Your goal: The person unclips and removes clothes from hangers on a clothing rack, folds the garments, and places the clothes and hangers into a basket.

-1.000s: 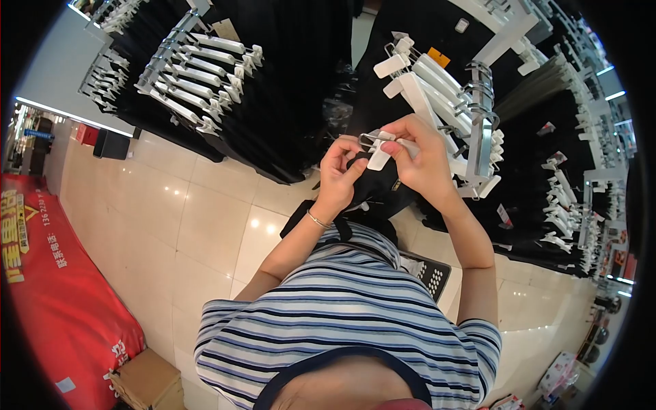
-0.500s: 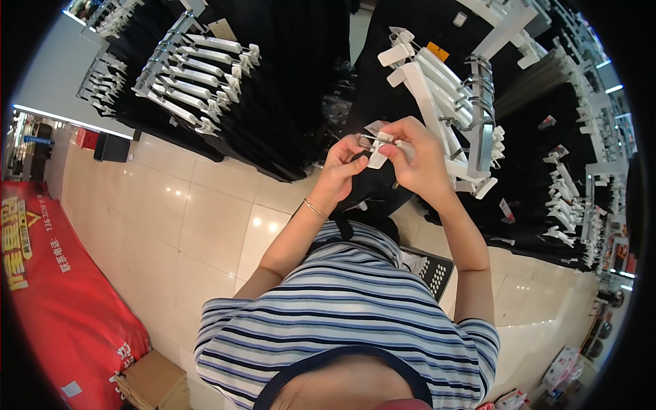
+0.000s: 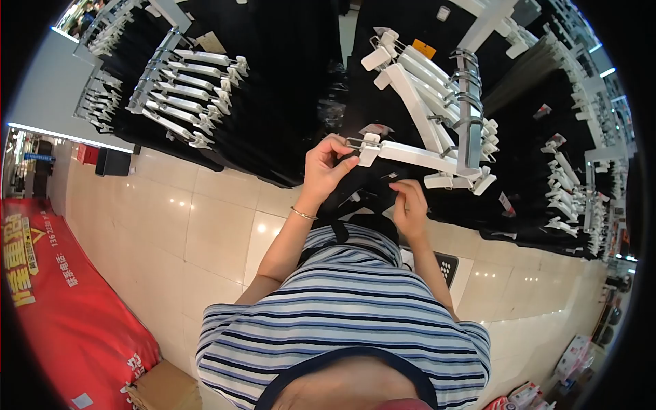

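Observation:
My left hand point(image 3: 326, 171) is closed at the left end of a white clip hanger point(image 3: 420, 156), with thumb and index finger near the metal wire loop beside its white clip point(image 3: 370, 149). The hanger's other end reaches the metal rail point(image 3: 470, 116) on the right. Black garments point(image 3: 376, 89) hang around and below it. Lower right, my right hand point(image 3: 410, 208) is off the hanger, in front of dark fabric, its fingers curled and close together; whether it pinches some of the fabric is hard to tell. More white hangers point(image 3: 413, 102) slant up and left from the rail.
To the left, a second rack holds several white hangers point(image 3: 184, 89) with black garments. Further right hang more garments on white clips point(image 3: 564, 188). A red cloth point(image 3: 75, 294) and a cardboard box point(image 3: 164, 388) are at the lower left. Tiled floor point(image 3: 212, 219) shows below the racks.
My right hand has left the clip and moved down, and the white hanger arm now shows in full. My left hand has shifted slightly left, still at the clip's end.

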The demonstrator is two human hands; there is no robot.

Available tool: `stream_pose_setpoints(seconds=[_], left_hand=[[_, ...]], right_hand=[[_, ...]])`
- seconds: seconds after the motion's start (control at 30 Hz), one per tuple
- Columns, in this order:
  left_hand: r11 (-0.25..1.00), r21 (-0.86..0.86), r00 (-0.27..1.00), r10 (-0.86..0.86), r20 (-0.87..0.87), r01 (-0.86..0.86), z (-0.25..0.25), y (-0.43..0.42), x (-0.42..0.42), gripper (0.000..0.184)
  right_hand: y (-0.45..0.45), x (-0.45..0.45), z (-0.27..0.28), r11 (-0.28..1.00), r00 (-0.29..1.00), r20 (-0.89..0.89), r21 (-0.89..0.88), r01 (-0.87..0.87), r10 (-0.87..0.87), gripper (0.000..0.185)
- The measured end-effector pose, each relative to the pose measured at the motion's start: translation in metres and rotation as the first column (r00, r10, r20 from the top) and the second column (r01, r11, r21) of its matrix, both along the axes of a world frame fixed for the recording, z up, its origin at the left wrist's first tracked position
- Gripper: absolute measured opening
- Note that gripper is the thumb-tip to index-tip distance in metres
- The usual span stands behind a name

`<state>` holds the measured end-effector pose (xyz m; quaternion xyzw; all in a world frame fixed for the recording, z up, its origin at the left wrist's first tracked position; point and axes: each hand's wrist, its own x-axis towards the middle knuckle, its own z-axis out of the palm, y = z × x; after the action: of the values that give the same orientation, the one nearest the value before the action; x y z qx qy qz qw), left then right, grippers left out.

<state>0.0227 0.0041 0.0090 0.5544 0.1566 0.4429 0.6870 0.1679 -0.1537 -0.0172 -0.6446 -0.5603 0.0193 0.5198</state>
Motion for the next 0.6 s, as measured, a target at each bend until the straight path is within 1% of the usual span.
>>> stream_pose_setpoints(seconds=[0.03, 0.07, 0.1, 0.2, 0.23, 0.27, 0.3, 0.33, 0.37, 0.47, 0.5, 0.6], left_hand=[[1.000, 0.023, 1.000, 0.008, -0.006, -0.008, -0.001, 0.001, 0.001, 0.017], [1.000, 0.006, 1.000, 0.005, -0.005, -0.005, -0.001, 0.000, 0.002, 0.017], [1.000, -0.010, 1.000, 0.001, -0.004, -0.001, 0.000, 0.000, 0.003, 0.017], [0.999, -0.043, 1.000, -0.015, -0.017, 0.014, 0.002, -0.001, 0.003, 0.018], [0.999, -0.039, 1.000, -0.021, -0.021, 0.021, -0.001, 0.001, 0.003, 0.018], [0.999, -0.034, 0.999, -0.027, -0.025, 0.026, -0.003, 0.002, 0.003, 0.018], [0.999, -0.027, 0.999, -0.032, -0.038, 0.031, 0.000, 0.002, 0.002, 0.018], [0.999, -0.034, 0.998, -0.037, -0.043, 0.036, 0.000, 0.002, 0.002, 0.018], [0.998, -0.041, 0.998, -0.042, -0.049, 0.040, -0.001, 0.002, 0.002, 0.018], [0.998, -0.036, 0.997, -0.052, -0.056, 0.050, -0.002, 0.003, 0.003, 0.018], [0.997, -0.047, 0.996, -0.058, -0.065, 0.055, -0.002, 0.004, 0.003, 0.018], [0.994, -0.075, 0.993, -0.088, -0.075, 0.082, -0.001, 0.005, 0.003, 0.018]], right_hand=[[-0.006, -0.001, -0.028, 0.994, 0.966, -0.243, -0.086, 0.073, -0.091, 0.031], [-0.012, 0.001, -0.061, 0.976, 0.865, -0.462, -0.183, 0.122, -0.195, 0.030], [-0.023, 0.015, -0.109, 0.960, 0.801, -0.549, -0.258, 0.109, -0.238, 0.041], [-0.028, 0.030, -0.155, 0.875, 0.627, -0.640, -0.461, 0.151, -0.445, 0.062], [-0.029, 0.038, -0.163, 0.961, 0.425, -0.879, -0.268, -0.065, -0.216, 0.067], [-0.031, 0.043, -0.171, 0.983, 0.234, -0.964, -0.153, -0.106, -0.125, 0.066], [-0.031, 0.046, -0.169, 0.992, 0.032, -0.999, -0.029, -0.124, -0.025, 0.064], [-0.029, 0.049, -0.167, 0.988, -0.170, -0.982, 0.100, -0.115, 0.080, 0.063], [-0.026, 0.052, -0.167, 0.981, -0.196, -0.978, 0.104, -0.166, 0.070, 0.059], [-0.025, 0.040, -0.150, 0.916, -0.022, -0.995, 0.103, -0.389, 0.102, 0.057], [-0.021, 0.039, -0.171, 0.903, -0.014, -0.997, 0.071, -0.424, 0.071, 0.058], [-0.012, 0.034, -0.199, 0.954, 0.105, -0.994, -0.002, -0.299, 0.031, 0.061]])
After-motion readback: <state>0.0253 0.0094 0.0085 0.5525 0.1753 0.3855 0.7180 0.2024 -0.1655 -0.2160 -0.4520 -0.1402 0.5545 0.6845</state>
